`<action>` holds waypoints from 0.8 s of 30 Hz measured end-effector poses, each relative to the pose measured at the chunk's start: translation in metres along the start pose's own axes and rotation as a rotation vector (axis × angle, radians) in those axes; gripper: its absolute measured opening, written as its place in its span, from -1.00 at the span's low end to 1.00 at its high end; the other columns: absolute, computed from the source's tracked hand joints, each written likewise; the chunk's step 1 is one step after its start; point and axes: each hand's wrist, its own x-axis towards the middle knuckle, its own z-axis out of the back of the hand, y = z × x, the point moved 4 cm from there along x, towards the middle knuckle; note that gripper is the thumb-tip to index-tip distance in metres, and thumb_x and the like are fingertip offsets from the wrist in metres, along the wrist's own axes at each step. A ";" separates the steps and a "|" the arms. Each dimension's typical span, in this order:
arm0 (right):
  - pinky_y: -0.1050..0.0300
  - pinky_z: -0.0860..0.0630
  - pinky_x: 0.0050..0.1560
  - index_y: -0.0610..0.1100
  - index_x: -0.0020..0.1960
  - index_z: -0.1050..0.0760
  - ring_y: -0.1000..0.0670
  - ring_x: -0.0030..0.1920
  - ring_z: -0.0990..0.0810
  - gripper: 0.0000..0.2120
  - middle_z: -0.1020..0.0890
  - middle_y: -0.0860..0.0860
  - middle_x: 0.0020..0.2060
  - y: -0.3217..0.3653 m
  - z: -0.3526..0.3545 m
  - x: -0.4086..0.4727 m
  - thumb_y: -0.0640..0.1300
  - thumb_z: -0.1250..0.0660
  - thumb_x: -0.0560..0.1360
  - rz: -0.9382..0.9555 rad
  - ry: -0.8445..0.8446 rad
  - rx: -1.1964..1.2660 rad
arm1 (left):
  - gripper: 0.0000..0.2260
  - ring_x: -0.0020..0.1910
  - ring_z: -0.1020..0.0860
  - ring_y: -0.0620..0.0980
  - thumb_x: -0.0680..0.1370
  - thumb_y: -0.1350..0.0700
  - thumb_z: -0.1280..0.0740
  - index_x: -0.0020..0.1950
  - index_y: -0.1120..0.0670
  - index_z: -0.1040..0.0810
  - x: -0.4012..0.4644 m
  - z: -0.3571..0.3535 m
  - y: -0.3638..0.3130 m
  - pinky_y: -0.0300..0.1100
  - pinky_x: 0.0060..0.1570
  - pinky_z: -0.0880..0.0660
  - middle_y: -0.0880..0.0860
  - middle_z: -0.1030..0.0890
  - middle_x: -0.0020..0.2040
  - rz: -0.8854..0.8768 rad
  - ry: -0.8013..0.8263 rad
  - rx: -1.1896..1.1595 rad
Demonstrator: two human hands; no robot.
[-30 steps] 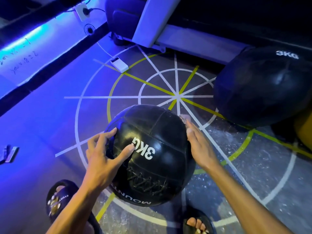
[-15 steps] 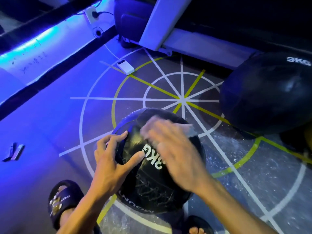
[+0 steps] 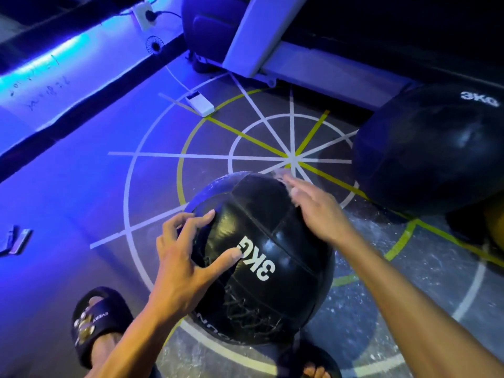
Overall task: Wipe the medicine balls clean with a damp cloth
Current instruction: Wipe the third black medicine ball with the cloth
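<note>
A black medicine ball [image 3: 272, 236] marked "3KG" rests on the floor in front of me, between my feet. My left hand [image 3: 182, 266] lies against its left side with fingers spread, steadying it. My right hand [image 3: 316, 208] presses flat on the ball's upper right. A pale cloth [image 3: 278, 176] shows only as a blurred edge beyond the fingertips; the hand hides the rest. A second black 3KG medicine ball [image 3: 425, 148] sits at the right, apart from both hands.
The floor carries white and yellow circle lines and looks wet at the right. A white device [image 3: 200, 105] on a cable lies at the back. A machine frame [image 3: 245, 36] stands behind. Something yellow [image 3: 495, 222] sits under the second ball. My sandal [image 3: 95, 320] is at lower left.
My right hand swept with the cloth from the ball's right side across its top and back to the upper right. My left hand stayed on the left side. The ball barely moved.
</note>
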 end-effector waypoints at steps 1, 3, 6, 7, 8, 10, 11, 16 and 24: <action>0.57 -0.14 0.31 0.13 0.49 -0.44 0.23 0.50 -0.33 -0.56 -0.40 0.27 0.49 -0.003 0.003 0.002 -0.19 -0.08 0.70 -0.067 0.002 -0.005 | -0.37 0.37 -0.30 -0.03 0.26 -0.51 -0.41 0.31 -0.46 -0.43 -0.001 -0.003 -0.003 0.01 0.40 -0.34 -0.17 -0.30 0.32 -0.006 0.004 0.008; 0.26 -0.17 0.50 0.02 0.51 -0.43 0.15 0.52 -0.32 -0.56 -0.41 0.13 0.52 0.029 -0.012 -0.006 -0.19 -0.04 0.70 0.112 0.105 -0.062 | -0.37 0.37 -0.29 -0.04 0.27 -0.50 -0.42 0.31 -0.41 -0.45 0.001 -0.005 -0.006 -0.03 0.37 -0.33 -0.17 -0.29 0.33 -0.014 0.013 -0.001; 0.25 0.03 0.58 0.01 0.54 -0.39 0.14 0.57 -0.18 -0.57 -0.33 0.13 0.57 0.067 -0.045 -0.029 -0.15 -0.08 0.70 0.434 0.257 -0.218 | -0.39 0.38 -0.30 -0.03 0.28 -0.50 -0.41 0.27 -0.33 -0.47 0.003 -0.006 -0.003 -0.06 0.33 -0.35 -0.19 -0.30 0.33 -0.030 0.033 0.024; 0.34 0.02 0.54 0.03 0.54 -0.39 0.17 0.55 -0.21 -0.56 -0.33 0.15 0.56 0.057 -0.040 -0.021 -0.16 -0.09 0.70 0.419 0.231 -0.204 | -0.38 0.38 -0.30 -0.07 0.28 -0.51 -0.41 0.29 -0.36 -0.47 0.004 -0.006 -0.004 -0.12 0.32 -0.34 -0.24 -0.29 0.33 -0.037 0.039 0.007; 0.40 -0.08 0.47 0.07 0.53 -0.41 0.22 0.48 -0.29 -0.55 -0.38 0.19 0.52 0.042 -0.030 -0.009 -0.18 -0.08 0.69 0.336 0.190 -0.159 | -0.37 0.38 -0.29 -0.12 0.27 -0.51 -0.42 0.30 -0.40 -0.46 0.004 -0.005 -0.006 -0.20 0.31 -0.32 -0.29 -0.27 0.33 -0.040 0.030 -0.009; 0.41 -0.27 0.33 0.19 0.48 -0.44 0.26 0.34 -0.42 -0.54 -0.45 0.27 0.42 -0.002 -0.006 0.022 -0.15 -0.08 0.67 0.005 0.111 -0.081 | -0.36 0.39 -0.25 -0.22 0.27 -0.52 -0.42 0.32 -0.44 -0.44 0.004 -0.005 -0.008 -0.32 0.27 -0.27 -0.34 -0.25 0.34 -0.067 0.015 -0.011; 0.32 -0.31 0.34 0.26 0.45 -0.45 0.20 0.37 -0.45 -0.54 -0.47 0.26 0.42 -0.016 0.004 0.028 -0.12 -0.09 0.66 -0.136 0.094 -0.081 | -0.35 0.40 -0.23 -0.24 0.27 -0.52 -0.42 0.33 -0.44 -0.44 0.002 -0.007 -0.009 -0.34 0.26 -0.25 -0.34 -0.25 0.35 -0.073 0.018 -0.002; 0.45 0.00 0.49 0.07 0.53 -0.40 0.35 0.52 -0.17 -0.50 -0.31 0.23 0.53 0.052 -0.023 -0.013 -0.15 -0.06 0.62 0.250 0.270 -0.137 | -0.33 0.43 -0.19 -0.21 0.26 -0.51 -0.44 0.34 -0.43 -0.43 0.000 -0.010 -0.007 -0.26 0.28 -0.26 -0.30 -0.25 0.39 -0.040 0.028 -0.030; 0.40 -0.22 0.44 0.11 0.49 -0.45 0.13 0.50 -0.38 -0.53 -0.47 0.16 0.47 0.024 0.011 0.014 -0.17 -0.15 0.63 0.127 0.269 -0.201 | -0.31 0.49 -0.17 -0.14 0.32 -0.52 -0.41 0.42 -0.38 -0.44 -0.007 -0.024 -0.011 -0.07 0.41 -0.25 -0.30 -0.23 0.46 -0.068 -0.017 -0.058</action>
